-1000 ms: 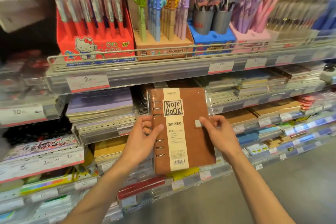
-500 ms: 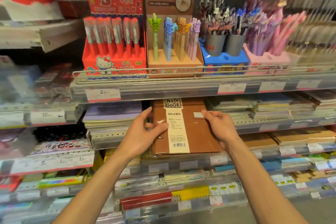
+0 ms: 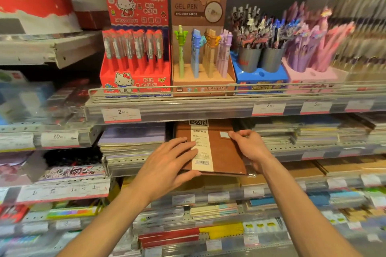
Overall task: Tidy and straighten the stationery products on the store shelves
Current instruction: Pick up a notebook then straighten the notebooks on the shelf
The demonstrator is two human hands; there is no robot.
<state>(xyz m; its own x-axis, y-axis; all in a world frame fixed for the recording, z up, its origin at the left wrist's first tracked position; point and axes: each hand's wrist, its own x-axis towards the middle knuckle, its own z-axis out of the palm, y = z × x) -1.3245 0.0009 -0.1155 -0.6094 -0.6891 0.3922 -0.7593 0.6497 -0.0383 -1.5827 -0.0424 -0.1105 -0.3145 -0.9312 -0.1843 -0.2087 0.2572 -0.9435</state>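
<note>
A brown ring-bound notebook [image 3: 226, 152] with a cream label strip lies flat on the second shelf, its top end tucked under the pen shelf above. My left hand [image 3: 167, 165] rests on its left side with the fingers spread over the cover and the thumb under the near edge. My right hand [image 3: 249, 144] holds the notebook's right edge, fingers curled on top near a small white tag.
Stacks of purple notebooks [image 3: 133, 142] lie to the left and mixed notebook stacks [image 3: 313, 133] to the right. Above, behind a wire rail [image 3: 188, 91], stand a red Hello Kitty pen box [image 3: 135, 62], a brown gel pen box [image 3: 200, 52] and pen cups [image 3: 261, 58]. Lower shelves hold more notebooks.
Both hands have pushed the brown notebook from upright in front of the shelves down and back into its slot, where it now lies flat. The camera view has tilted upward.
</note>
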